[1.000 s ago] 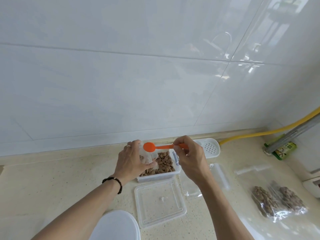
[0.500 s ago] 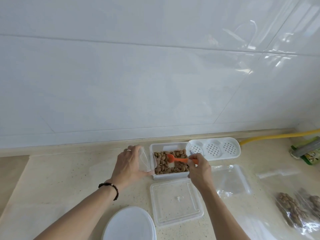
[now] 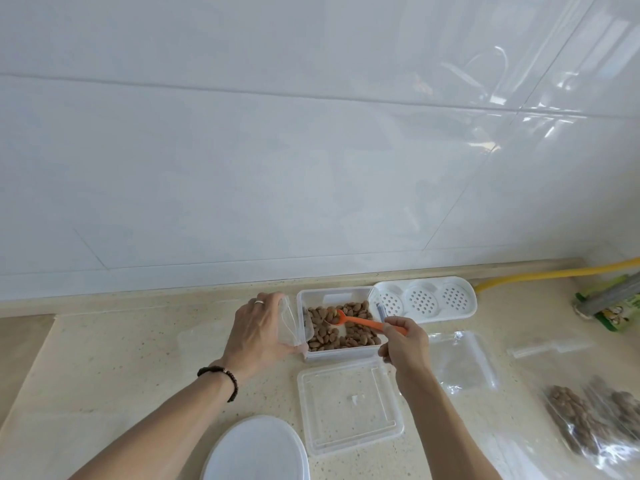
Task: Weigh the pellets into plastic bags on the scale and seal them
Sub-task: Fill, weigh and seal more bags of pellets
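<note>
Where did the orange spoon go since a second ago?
The right hand carried the orange spoon from the bag's mouth down into the pellet box; now its bowl digs among the pellets. The left hand still holds the clear bag beside the box. The lid stayed put.

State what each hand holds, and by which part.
Right hand pinches the orange spoon by its handle end. Left hand grips a clear bag at its side.
</note>
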